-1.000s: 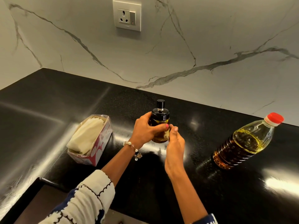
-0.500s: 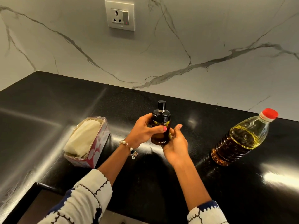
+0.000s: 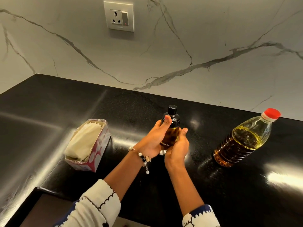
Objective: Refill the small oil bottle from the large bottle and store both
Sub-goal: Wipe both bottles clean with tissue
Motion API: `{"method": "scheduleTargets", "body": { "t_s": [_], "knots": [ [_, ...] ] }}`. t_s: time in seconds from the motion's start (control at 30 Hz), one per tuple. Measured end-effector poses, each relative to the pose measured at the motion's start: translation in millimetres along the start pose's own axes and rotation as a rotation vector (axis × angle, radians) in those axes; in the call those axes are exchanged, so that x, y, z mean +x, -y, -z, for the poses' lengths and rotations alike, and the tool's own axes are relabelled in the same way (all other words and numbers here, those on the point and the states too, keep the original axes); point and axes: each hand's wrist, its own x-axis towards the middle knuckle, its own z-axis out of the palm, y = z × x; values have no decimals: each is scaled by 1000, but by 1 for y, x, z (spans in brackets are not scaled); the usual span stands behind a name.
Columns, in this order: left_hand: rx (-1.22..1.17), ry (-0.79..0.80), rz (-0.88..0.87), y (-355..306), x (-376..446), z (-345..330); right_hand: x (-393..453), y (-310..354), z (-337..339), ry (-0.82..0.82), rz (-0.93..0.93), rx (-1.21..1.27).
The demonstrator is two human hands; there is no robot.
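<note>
Left hand (image 3: 153, 140) grips small oil bottle (image 3: 170, 128) above tabletop (image 3: 131, 108), right hand (image 3: 177, 145) cups its base; hold base firm, twist black top off, keep upright.

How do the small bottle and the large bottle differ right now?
The small bottle has a black cap and is gripped by both hands, left hand and right hand; the large bottle has a red cap and stands untouched on the counter. Both are capped and hold oil.
</note>
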Motion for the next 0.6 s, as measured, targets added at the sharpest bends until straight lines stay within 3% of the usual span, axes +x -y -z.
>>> {"method": "scheduleTargets", "body": {
  "t_s": [0.23, 0.43, 0.6],
  "knots": [
    [-210, -40, 61, -4, 5, -4, -14, -4, 2, 104, 168, -253],
    [-115, 68, 43, -7, 3, 9, -22, 16, 5, 294, 303, -306],
    [-93, 95, -1, -9, 2, 15, -1, 32, 10, 383, 244, -473]
  ]
}}
